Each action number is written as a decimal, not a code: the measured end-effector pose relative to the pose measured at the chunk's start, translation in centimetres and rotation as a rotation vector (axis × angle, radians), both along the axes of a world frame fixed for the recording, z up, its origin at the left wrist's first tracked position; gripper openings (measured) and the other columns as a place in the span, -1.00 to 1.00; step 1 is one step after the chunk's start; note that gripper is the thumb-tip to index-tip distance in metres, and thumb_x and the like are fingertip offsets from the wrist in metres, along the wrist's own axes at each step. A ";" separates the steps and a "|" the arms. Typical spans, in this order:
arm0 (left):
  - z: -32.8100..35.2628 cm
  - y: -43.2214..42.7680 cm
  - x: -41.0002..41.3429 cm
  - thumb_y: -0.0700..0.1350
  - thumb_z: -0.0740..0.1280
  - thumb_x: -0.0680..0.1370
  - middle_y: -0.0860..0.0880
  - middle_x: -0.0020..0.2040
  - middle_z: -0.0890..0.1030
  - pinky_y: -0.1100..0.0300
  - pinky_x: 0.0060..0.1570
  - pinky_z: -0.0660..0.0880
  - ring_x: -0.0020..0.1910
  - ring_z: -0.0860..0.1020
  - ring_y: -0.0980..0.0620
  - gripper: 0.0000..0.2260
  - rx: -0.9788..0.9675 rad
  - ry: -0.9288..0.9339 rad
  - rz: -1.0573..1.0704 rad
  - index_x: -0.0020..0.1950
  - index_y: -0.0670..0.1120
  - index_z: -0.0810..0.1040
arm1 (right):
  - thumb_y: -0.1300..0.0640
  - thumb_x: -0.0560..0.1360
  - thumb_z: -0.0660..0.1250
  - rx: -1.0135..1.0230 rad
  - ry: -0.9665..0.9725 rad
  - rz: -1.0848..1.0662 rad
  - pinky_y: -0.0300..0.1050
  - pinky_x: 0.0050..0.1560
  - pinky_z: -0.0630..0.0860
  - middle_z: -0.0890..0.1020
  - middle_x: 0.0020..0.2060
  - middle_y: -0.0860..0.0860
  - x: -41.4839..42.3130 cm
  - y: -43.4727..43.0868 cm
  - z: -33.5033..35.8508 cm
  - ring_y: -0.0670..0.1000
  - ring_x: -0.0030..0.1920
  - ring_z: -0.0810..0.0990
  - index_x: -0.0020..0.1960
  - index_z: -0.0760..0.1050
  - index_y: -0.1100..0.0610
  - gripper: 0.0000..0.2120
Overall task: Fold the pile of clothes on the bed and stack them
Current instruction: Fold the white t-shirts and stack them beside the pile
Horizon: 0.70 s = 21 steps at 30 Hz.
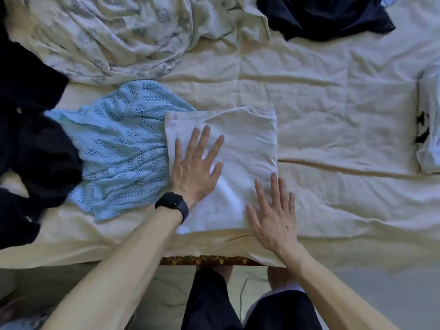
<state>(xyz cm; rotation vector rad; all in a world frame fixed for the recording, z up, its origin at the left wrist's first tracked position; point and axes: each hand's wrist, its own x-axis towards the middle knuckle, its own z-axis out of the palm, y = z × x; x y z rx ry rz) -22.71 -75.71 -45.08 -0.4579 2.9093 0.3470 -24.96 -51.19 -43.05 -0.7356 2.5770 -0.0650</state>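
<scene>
Garment (245,144) is lying limp and light under left grip (195,167) and right grip (273,215), both flat-open; probably scoop beneath its edges.

The printed white garment (430,139) is cut off by the right edge; its black print (422,127) is illegible. The dark clothes (35,151) run past the left edge.

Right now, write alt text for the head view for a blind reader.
The left hand and right hand press flat on a folded white garment near the front edge of a cream-sheeted bed. A light blue knit and dark clothes lie unfolded to its left; another folded white item sits at the far right.
</scene>
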 end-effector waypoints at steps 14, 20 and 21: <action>3.0 5.1 13.9 0.15 0.30 0.57 -0.14 0.56 0.26 -0.11 0.41 0.24 0.51 0.26 -0.17 -0.32 0.256 -0.087 0.616 0.61 -0.06 0.18 | -0.16 0.57 0.34 -0.361 -0.369 -0.719 -0.17 0.03 0.48 0.55 0.24 -0.01 2.0 4.8 2.1 -0.08 0.14 0.55 0.35 0.40 -0.01 -0.58; 3.0 4.1 13.1 0.12 0.49 0.49 -0.07 0.20 0.56 0.05 0.08 0.48 0.08 0.53 -0.04 -0.50 0.986 -0.165 1.413 0.29 -0.10 0.44 | -0.05 0.56 0.44 -0.462 -0.841 -1.116 -0.13 -0.12 0.59 0.69 0.06 0.07 -0.3 4.6 0.7 0.04 0.02 0.68 0.10 0.59 0.14 -0.73; 2.7 3.8 13.4 0.15 0.48 0.49 -0.05 0.17 0.58 0.04 0.09 0.50 0.08 0.54 -0.04 -0.48 1.009 -0.197 1.391 0.31 -0.12 0.48 | -0.05 0.56 0.44 -0.469 -0.858 -1.101 -0.15 -0.13 0.58 0.70 0.05 0.05 -0.4 4.7 0.5 0.03 0.03 0.69 0.10 0.61 0.13 -0.74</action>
